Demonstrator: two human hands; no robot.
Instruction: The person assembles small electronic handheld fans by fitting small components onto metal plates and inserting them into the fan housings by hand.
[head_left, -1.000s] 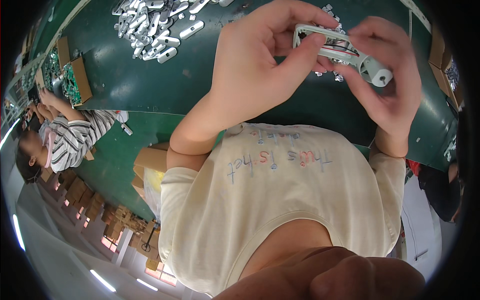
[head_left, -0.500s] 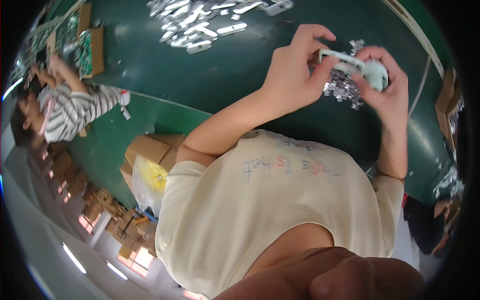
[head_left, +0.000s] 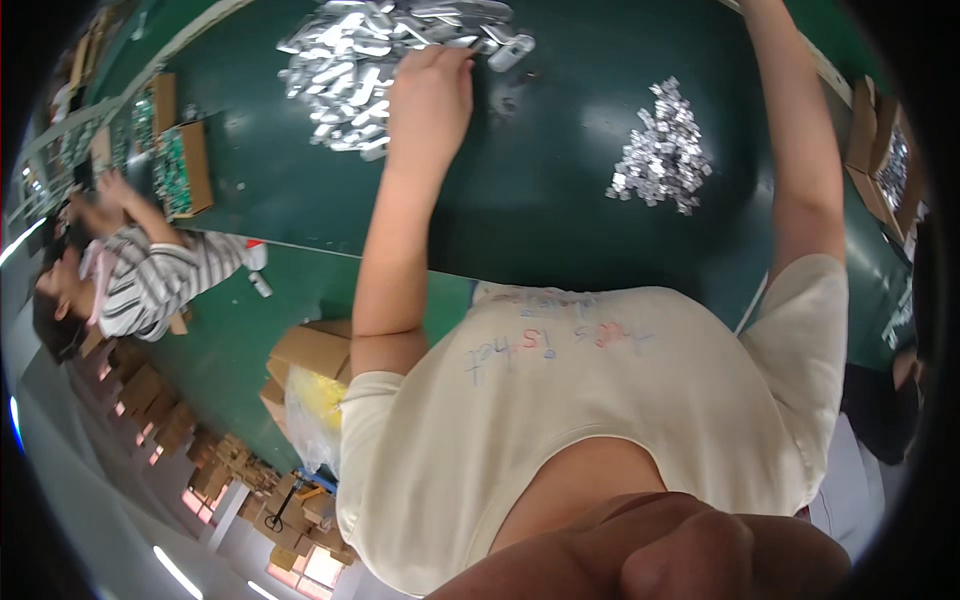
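Observation:
My left hand (head_left: 432,90) reaches down at the near right side of a heap of shiny silver, elongated metal parts (head_left: 345,85). Its fingers are bent and drawn together over the heap; whatever lies between them is hidden. Beside the fingers, one silver part with a rounded end (head_left: 512,53) lies at the heap's right edge. My right arm stretches away to the upper right, and its hand is beyond the top edge of the picture. Between the arms sits a pile of small silver metal pieces (head_left: 662,150) on the dark green table (head_left: 560,230).
At the far left a co-worker in a striped top (head_left: 150,275) works near an open carton of green parts (head_left: 190,170). Another carton with metal parts (head_left: 880,165) stands at the right. A cardboard box with a plastic bag (head_left: 310,365) sits left of my body.
Both hands were together holding a pale mint plastic piece over the small silver pile. They have parted: the left moved to the silver heap, the right went up out of view.

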